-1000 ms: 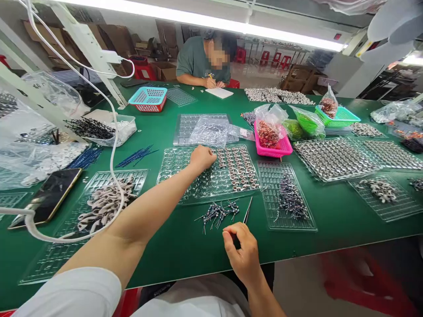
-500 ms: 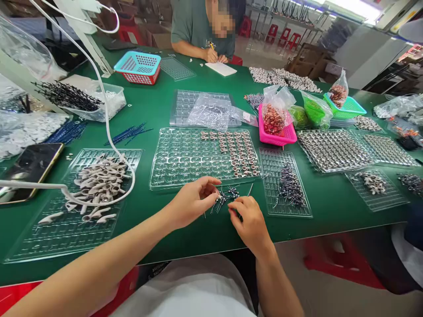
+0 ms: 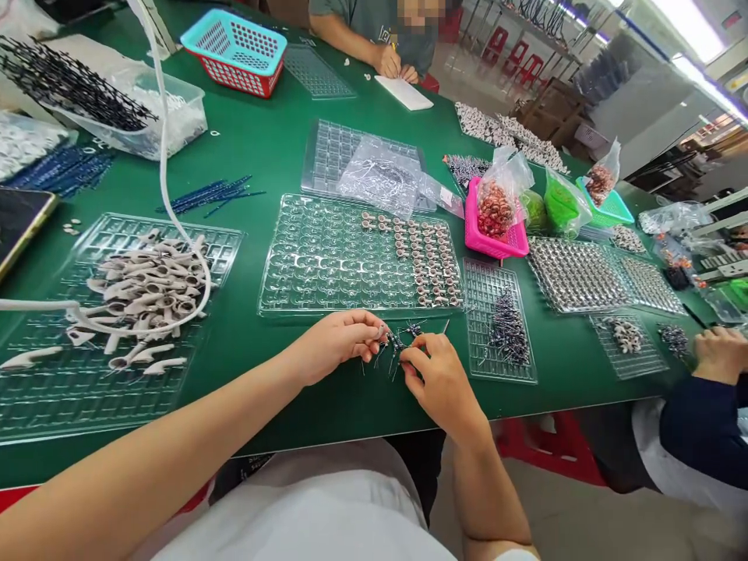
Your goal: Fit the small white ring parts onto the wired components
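Near the front edge of the green table, my left hand [image 3: 342,343] is closed in a pinch on a tiny wire-leaded part, whose exact kind is too small to make out. My right hand [image 3: 437,380] has its fingertips pressed together at the right side of a small heap of dark parts with thin wire leads [image 3: 395,343]; what they grip is hidden. Just beyond both hands lies a clear moulded tray [image 3: 333,276], its right side holding rows of beige earphone-like shells [image 3: 435,261]. More dark wire-leaded parts [image 3: 507,331] are piled on a smaller clear tray to the right.
On the left, beige curved shells [image 3: 155,280] are heaped on a clear tray, with a white cable [image 3: 167,156] looping over them. A pink basket [image 3: 496,243] holds bagged copper-coloured pieces. Across the table a person writes on white paper [image 3: 404,92]; another person's hand [image 3: 721,354] is at right.
The camera view has turned and dropped somewhat, bringing a co-worker's hand and sleeve into view at right. Both my hands stay at the small heap, the left fingers drawn more tightly together.
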`<state>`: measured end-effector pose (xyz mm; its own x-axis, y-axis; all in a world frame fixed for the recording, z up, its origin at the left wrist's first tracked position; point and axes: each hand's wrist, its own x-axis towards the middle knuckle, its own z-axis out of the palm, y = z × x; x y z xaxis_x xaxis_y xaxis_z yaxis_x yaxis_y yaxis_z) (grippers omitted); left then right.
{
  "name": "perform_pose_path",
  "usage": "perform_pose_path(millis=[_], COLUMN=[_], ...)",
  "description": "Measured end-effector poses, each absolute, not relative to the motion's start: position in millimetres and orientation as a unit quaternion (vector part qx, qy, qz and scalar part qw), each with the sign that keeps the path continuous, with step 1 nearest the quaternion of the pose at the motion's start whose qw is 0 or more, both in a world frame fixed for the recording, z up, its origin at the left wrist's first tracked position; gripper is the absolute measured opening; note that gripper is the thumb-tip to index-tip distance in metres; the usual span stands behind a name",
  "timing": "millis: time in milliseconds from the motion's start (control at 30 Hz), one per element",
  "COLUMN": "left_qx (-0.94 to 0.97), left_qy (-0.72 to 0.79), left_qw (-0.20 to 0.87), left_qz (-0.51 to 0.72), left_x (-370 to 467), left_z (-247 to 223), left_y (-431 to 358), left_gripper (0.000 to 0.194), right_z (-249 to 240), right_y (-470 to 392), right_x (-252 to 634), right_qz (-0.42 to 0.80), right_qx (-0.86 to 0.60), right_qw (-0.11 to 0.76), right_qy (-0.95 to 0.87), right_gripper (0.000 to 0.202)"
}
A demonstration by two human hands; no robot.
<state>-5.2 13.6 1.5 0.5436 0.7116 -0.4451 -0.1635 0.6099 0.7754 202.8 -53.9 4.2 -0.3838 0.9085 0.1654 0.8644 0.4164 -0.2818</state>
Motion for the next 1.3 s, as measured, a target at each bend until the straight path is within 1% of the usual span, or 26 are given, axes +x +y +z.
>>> perform_pose_path(millis=[100, 233, 333, 467, 567, 733, 967, 1133, 1300], left_qx=[0.341, 0.331, 0.330, 0.350, 0.423, 0.575, 0.751, 0.792, 0.782], left_qy=[0.381, 0.370, 0.363, 0.376, 0.396, 0.423, 0.401, 0.373, 0.366], left_qw=[0.817, 0.827, 0.831, 0.819, 0.781, 0.668, 0.489, 0.460, 0.479], left_qz=[0.266, 0.262, 0.264, 0.253, 0.234, 0.210, 0.188, 0.153, 0.159], left_x=[-5, -6, -6, -7, -6, -5, -4, -3, -2], left_z=[2, 1, 0, 0, 1, 5, 3, -2, 0], left_y=[12, 12, 12, 10, 8, 2, -8, -11, -11], left_gripper=[0.010, 0.014, 0.018, 0.018, 0.018, 0.022, 0.025, 0.028, 0.024], right_z=[5, 5, 6, 5, 2, -4, -4, -3, 0], right_y=[-50, -43, -39, -38, -41, -44, -47, -54, -62], right_x=[204, 207, 210, 212, 211, 208, 209, 206, 199], right_qz=[0.072, 0.068, 0.062, 0.061, 0.069, 0.074, 0.097, 0.092, 0.048], right_qx=[-0.518, -0.493, -0.466, -0.444, -0.447, -0.449, -0.475, -0.480, -0.476], right_qw=[0.119, 0.086, 0.085, 0.101, 0.120, 0.150, 0.248, 0.257, 0.276], right_qy=[-0.844, -0.863, -0.878, -0.888, -0.884, -0.877, -0.839, -0.834, -0.834], right_gripper=[0.017, 0.011, 0.009, 0.012, 0.012, 0.012, 0.013, 0.014, 0.016])
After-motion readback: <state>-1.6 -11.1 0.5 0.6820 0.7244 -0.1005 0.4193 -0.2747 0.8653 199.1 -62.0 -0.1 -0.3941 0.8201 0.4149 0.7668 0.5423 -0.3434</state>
